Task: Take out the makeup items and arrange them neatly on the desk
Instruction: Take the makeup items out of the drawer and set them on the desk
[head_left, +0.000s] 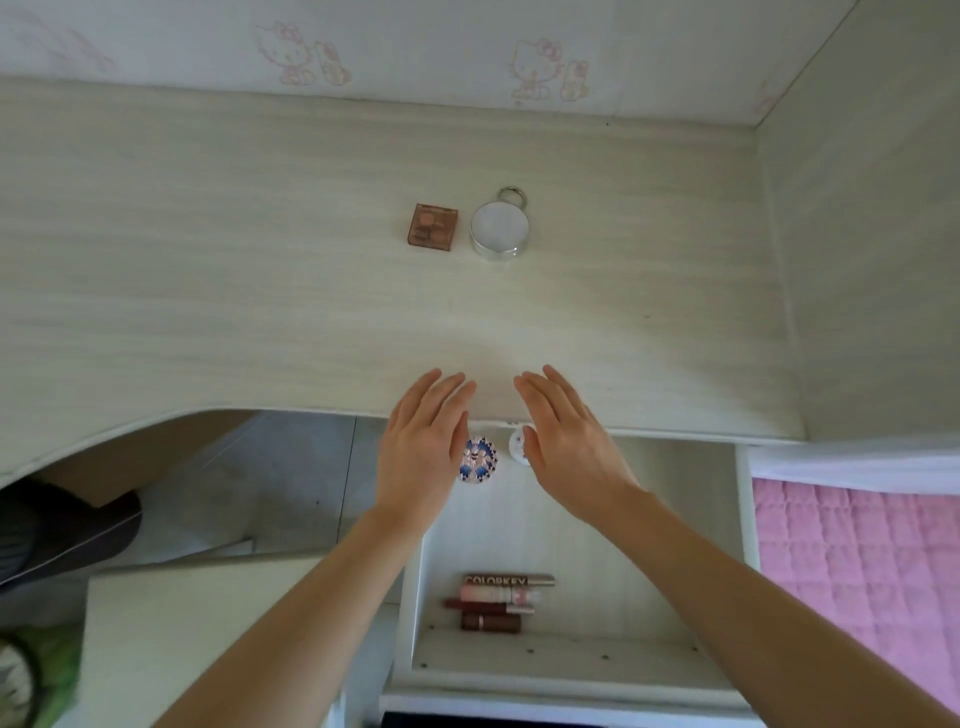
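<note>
On the pale desk (260, 291) lie a small brown eyeshadow palette (432, 229) and, touching distance to its right, a round silver compact (500, 228) with a ring. Below the desk edge an open drawer (665, 519) holds a round blue-patterned case (478, 461), a small white round case (518, 445) and several lip product tubes (501, 603) stacked at its near end. My left hand (423, 452) and my right hand (566, 441) hover over the drawer's far end, palms facing each other, fingers spread, holding nothing. The two round cases sit between them.
A wall with cartoon cat prints (467, 57) backs the desk, and a side panel (857, 260) closes it on the right. A pink quilted bed cover (857, 566) lies at the lower right. A white stool top (218, 639) and a dark slipper (67, 525) are at the lower left.
</note>
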